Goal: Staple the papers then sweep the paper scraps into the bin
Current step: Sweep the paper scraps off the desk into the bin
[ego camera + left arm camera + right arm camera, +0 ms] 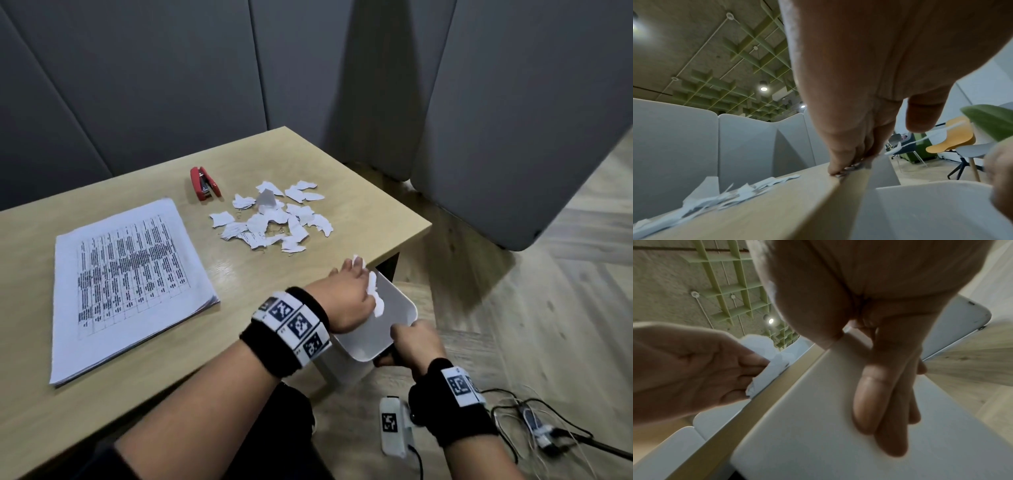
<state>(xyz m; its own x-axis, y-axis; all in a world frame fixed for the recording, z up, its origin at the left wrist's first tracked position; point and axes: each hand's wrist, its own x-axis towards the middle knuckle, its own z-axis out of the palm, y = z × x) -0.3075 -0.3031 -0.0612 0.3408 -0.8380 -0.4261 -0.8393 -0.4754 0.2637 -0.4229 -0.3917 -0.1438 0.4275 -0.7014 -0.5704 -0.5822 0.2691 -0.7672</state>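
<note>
The wooden table (239, 274) ends at its right edge just where the white bin (394, 318) is held, its open mouth tilted against and slightly below that edge; beyond the bin lies open floor, with grey partition panels (513, 120) standing further right and behind. The pile of paper scraps (274, 219) sits on the far right part of the tabletop, well apart from the hands, with bare wood between it and the edge. The left hand (349, 291) is at the table's right edge over the bin's mouth, fingers together and pressed on a few scraps (375, 291) there (it seems to be pushing rather than pinching them, though the blur leaves this unsure). The right hand (411, 342) grips the bin's near rim, thumb inside, fingers (879, 402) flat along the outer wall. The stapled papers (130, 284) lie at the left, the red stapler (204, 183) beyond them.
</note>
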